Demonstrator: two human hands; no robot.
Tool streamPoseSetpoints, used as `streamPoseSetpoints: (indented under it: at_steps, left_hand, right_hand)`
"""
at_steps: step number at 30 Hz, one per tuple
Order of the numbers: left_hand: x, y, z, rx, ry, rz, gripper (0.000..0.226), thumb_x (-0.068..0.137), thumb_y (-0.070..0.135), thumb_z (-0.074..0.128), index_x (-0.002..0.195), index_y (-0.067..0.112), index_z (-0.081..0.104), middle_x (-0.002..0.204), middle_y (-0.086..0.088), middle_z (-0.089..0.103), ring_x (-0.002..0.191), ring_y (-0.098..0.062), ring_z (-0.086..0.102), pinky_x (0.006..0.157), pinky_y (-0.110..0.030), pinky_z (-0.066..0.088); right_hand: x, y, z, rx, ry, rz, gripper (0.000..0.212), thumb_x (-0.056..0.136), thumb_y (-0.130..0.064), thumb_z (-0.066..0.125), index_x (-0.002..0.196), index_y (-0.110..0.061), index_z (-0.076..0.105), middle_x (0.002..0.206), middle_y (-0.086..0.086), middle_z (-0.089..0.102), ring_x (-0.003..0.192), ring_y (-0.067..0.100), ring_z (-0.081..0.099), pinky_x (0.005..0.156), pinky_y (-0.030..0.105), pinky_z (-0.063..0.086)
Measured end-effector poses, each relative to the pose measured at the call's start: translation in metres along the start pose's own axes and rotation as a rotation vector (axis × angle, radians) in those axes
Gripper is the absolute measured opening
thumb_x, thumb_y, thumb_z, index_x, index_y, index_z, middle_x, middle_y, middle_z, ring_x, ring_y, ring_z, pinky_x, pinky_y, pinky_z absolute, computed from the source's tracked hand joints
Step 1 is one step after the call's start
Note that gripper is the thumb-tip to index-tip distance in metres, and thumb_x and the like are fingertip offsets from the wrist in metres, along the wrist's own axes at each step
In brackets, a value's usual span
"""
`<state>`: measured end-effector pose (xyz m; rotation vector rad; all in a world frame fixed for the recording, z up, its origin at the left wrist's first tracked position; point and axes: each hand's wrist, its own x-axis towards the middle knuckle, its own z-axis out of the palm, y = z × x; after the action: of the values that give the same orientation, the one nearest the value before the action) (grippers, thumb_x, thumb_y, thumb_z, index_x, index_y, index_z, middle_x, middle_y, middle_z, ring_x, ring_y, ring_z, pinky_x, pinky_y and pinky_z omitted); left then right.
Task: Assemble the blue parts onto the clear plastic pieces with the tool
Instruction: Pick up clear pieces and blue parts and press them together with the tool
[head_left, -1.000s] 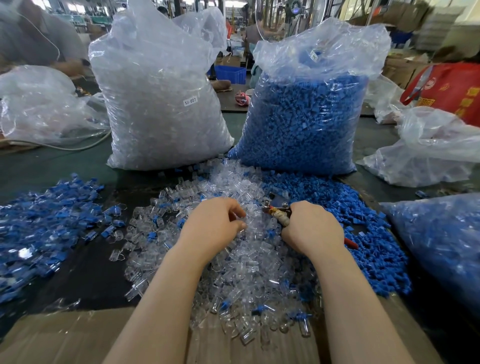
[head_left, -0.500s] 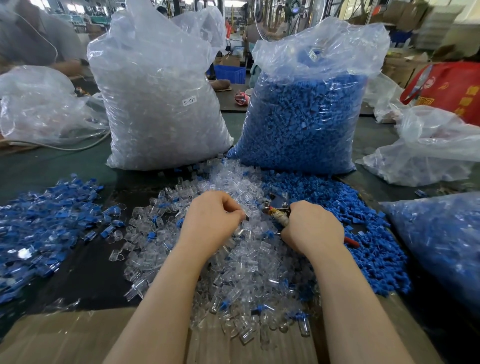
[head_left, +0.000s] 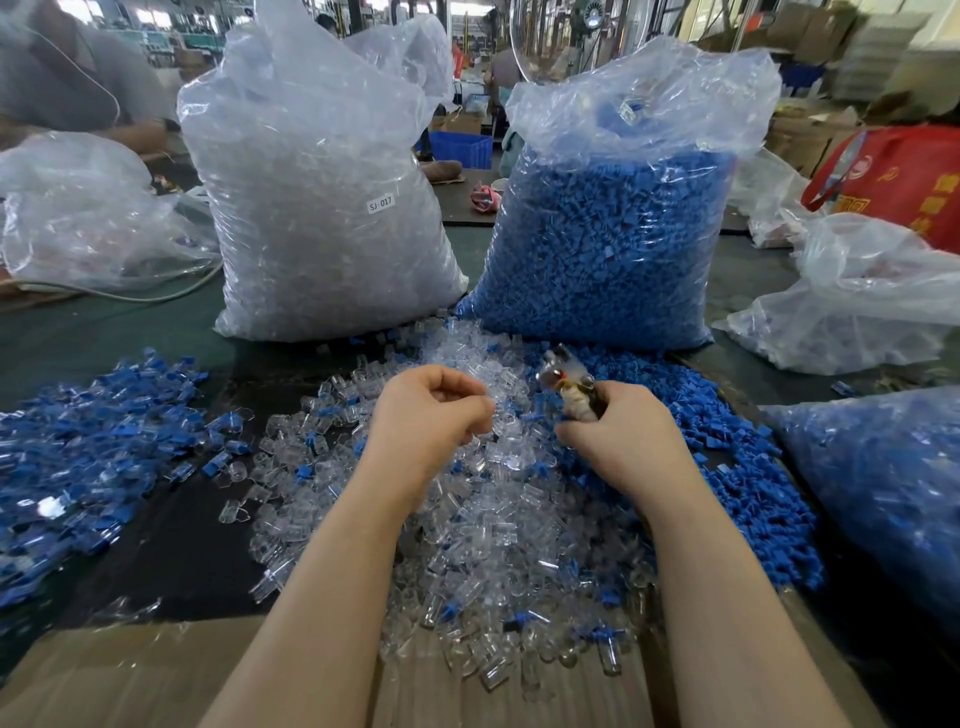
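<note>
My left hand hovers over the heap of clear plastic pieces with its fingers curled inward; I see nothing held in it. A little to its right, my right hand grips the pliers-like tool, whose tip points up and away. Something clear and blurred sits at the tool's jaws. Loose blue parts lie in a pile right of the clear heap. Pieces with blue parts fitted are spread out on the left.
A large bag of clear pieces and a large bag of blue parts stand behind the heaps. More plastic bags lie at right and far left. Cardboard covers the near edge. A person works at back left.
My hands have drawn apart. The tool's tip has lifted up and to the right, away from my left fingertips, which no longer meet it.
</note>
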<state>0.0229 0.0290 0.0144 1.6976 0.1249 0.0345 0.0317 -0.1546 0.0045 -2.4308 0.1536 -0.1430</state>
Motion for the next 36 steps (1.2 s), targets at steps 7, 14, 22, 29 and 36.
streamPoseSetpoints:
  at_steps: [7, 14, 22, 29, 36]
  left_hand:
    - [-0.005, 0.006, 0.01, -0.185, -0.103, -0.029, 0.012, 0.082, 0.004, 0.076, 0.086, 0.008, 0.064, 0.071, -0.006, 0.074, 0.067, -0.013, 0.072, 0.063, -0.023, 0.056]
    - [-0.007, 0.007, 0.017, -0.22, -0.056, -0.006, 0.012, 0.081, 0.002, 0.075, 0.079, 0.008, 0.065, 0.066, -0.004, 0.072, 0.066, -0.014, 0.07, 0.061, -0.023, 0.054]
    - [-0.007, 0.009, 0.012, -0.297, -0.045, -0.047, 0.008, 0.083, 0.007, 0.074, 0.082, 0.01, 0.067, 0.068, -0.002, 0.074, 0.063, -0.009, 0.07, 0.058, -0.019, 0.054]
    - [-0.007, 0.011, 0.011, -0.362, -0.01, 0.003, 0.008, 0.081, 0.005, 0.075, 0.087, 0.007, 0.07, 0.073, -0.006, 0.075, 0.065, -0.011, 0.072, 0.055, -0.017, 0.053]
    - [-0.009, 0.009, 0.018, -0.093, 0.085, 0.208, 0.014, 0.079, 0.003, 0.077, 0.077, 0.016, 0.074, 0.068, -0.004, 0.074, 0.066, -0.014, 0.073, 0.058, -0.022, 0.054]
  right_hand:
    - [-0.004, -0.015, -0.002, 0.418, 0.012, -0.099, 0.013, 0.073, -0.022, 0.081, 0.072, -0.024, 0.068, 0.063, -0.016, 0.066, 0.057, -0.001, 0.056, 0.058, 0.02, 0.048]
    - [-0.008, -0.026, 0.0, 0.253, 0.039, -0.138, 0.017, 0.074, -0.034, 0.078, 0.078, -0.022, 0.066, 0.073, -0.006, 0.069, 0.075, 0.019, 0.065, 0.076, 0.046, 0.055]
    - [-0.008, -0.023, 0.0, 0.321, 0.018, -0.196, 0.014, 0.078, -0.024, 0.078, 0.074, -0.031, 0.066, 0.07, -0.012, 0.068, 0.07, 0.006, 0.064, 0.071, 0.035, 0.055]
    - [-0.006, -0.023, 0.002, 0.389, 0.085, -0.2, 0.017, 0.08, -0.026, 0.076, 0.069, -0.029, 0.064, 0.059, -0.019, 0.063, 0.054, -0.001, 0.053, 0.058, 0.025, 0.043]
    - [-0.007, -0.026, 0.001, 0.329, 0.137, -0.183, 0.014, 0.078, -0.03, 0.075, 0.07, -0.022, 0.066, 0.057, -0.012, 0.062, 0.054, 0.004, 0.053, 0.058, 0.032, 0.046]
